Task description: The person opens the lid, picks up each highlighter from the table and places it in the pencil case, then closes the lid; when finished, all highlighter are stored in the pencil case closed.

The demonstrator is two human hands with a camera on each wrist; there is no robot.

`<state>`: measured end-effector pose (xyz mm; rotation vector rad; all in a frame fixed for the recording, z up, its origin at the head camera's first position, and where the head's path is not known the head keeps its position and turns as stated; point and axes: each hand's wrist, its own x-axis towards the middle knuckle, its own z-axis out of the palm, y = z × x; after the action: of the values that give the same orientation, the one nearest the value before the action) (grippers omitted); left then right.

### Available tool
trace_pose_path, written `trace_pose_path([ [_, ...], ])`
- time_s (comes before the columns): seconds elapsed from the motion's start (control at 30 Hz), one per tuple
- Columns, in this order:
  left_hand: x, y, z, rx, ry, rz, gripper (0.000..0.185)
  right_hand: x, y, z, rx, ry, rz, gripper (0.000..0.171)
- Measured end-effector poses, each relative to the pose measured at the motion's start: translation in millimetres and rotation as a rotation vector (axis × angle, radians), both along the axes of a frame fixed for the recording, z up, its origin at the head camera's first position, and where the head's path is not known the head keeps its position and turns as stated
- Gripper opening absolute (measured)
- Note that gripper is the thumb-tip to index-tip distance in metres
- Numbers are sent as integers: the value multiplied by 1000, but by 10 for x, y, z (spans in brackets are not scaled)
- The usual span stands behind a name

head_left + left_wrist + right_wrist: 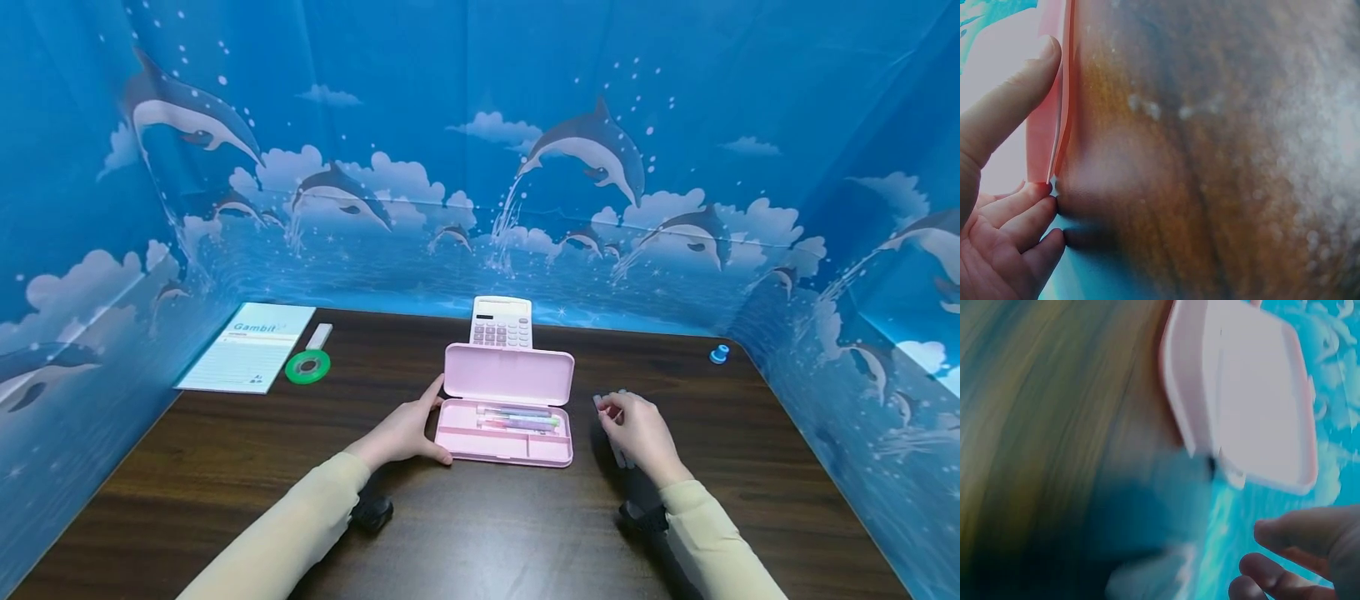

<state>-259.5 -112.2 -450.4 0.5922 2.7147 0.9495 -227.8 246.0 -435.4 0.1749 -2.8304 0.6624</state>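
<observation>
A pink pencil case [504, 457] lies with its lid [510, 373] raised, several pens [517, 419] in its long compartment. My left hand [405, 429] grips its left end, the thumb at the front corner and the fingers at the back; the left wrist view shows the thumb along the pink side wall [1047, 137]. To the right of the case, my right hand [637, 429] hovers over slim pale pens [621, 457] on the table, partly hiding them. In the right wrist view the thumb and loosely bent fingers stand apart, near a blurred pale object [1154, 575].
Behind the lid is a white calculator [501, 322]. At the back left lie a notepad [247, 350] and a green roll of tape [307, 367], with a white stick-shaped item [319, 336] beside it. A small blue object [719, 354] stands at the back right. Dolphin-print curtains surround the dark table [480, 533].
</observation>
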Motion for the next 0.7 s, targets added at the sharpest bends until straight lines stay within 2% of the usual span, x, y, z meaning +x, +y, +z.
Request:
trace_pose_path([
  [0.13, 5, -6, -7, 6, 3, -8, 131, 34, 244, -47, 9, -29, -47, 12],
  [0.27, 18, -42, -2, -5, 6, 6, 131, 31, 382, -88, -15, -78, -56, 14],
  [0.43, 13, -53, 4, -1, -4, 1, 130, 23, 454, -112, -34, -151, -76, 14],
  [0.7, -16, -9, -22, -4, 2, -7, 130, 35, 504, -144, -35, -171, -100, 17],
])
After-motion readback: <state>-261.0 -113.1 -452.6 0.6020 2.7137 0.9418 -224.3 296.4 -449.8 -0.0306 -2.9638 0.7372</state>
